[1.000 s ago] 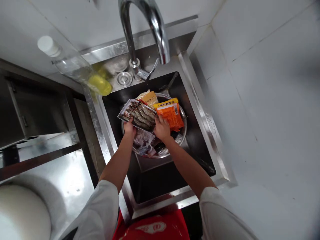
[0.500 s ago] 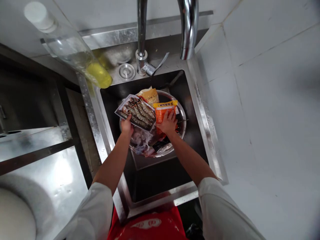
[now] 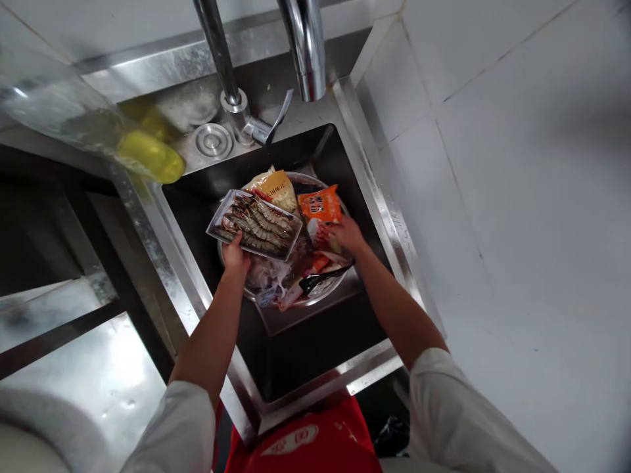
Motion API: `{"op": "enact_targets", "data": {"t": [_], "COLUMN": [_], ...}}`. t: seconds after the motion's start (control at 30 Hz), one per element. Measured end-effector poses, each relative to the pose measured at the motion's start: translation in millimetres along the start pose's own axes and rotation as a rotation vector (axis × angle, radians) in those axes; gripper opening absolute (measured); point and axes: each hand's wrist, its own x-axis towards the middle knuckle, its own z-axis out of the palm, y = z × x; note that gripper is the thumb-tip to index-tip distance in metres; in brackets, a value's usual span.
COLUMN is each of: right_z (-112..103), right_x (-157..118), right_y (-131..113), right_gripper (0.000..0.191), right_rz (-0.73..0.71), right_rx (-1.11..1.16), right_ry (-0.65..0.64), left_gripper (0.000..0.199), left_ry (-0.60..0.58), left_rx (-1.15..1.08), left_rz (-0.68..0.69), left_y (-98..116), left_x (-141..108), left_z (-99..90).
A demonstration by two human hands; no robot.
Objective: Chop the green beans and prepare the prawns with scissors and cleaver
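My left hand [image 3: 235,255] is closed on the near left edge of a tray of shrimp [image 3: 259,225], thumb on top. The tray is wrapped, tilted, and raised over the left part of a round metal basin [image 3: 318,300]. My right hand [image 3: 348,236] is closed at the right edge of an orange food packet [image 3: 320,205], its fingertips partly hidden. Behind the tray lies a yellow-labelled packet [image 3: 280,189]. Crumpled clear plastic bags [image 3: 269,276] and a black-edged packet [image 3: 315,281] fill the near side of the basin.
The basin sits in a steel sink [image 3: 315,368]. A tap [image 3: 305,59] with a lever [image 3: 280,118] rises behind it. On the back left rim stand a bottle of yellow liquid [image 3: 150,156] and a round drain strainer [image 3: 213,140]. A tiled wall [image 3: 493,197] borders the right.
My right hand has gone from lying on the orange packet to its right edge, and the packet now shows a different face. The tray stays in my left hand. The view has shifted and tilted.
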Motion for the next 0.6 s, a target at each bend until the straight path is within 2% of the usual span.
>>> {"op": "enact_targets", "data": {"t": [0.13,0.27,0.43,0.6], "right_z": [-54.3,-87.1,-103.5,-102.3], "right_x": [-19.3,-36.9,-43.6,-38.9], "right_y": [6.0,-8.8,-23.9,-28.5], "right_gripper": [0.032,0.03,0.031,0.036], "right_rz": [-0.019,-0.051,-0.088,-0.036], "right_rx": [0.138,0.024,-0.104,-0.203], "right_ry": [0.187,0.326,0.334,0.294], "left_gripper": [0.039,0.039,0.042,0.036], "left_ry": [0.005,0.018,-0.015,-0.008], "left_rx": [-0.013,-0.032,-0.036,-0.053], "left_rz": [0.003,-0.018,-0.035,-0.112], "left_y": [-4.4,-4.3,2.9,11.8], "left_x": [2.1,2.8,-3.3,-20.4], "left_z": [-1.4,-2.8,-12.4,-28.7]}}
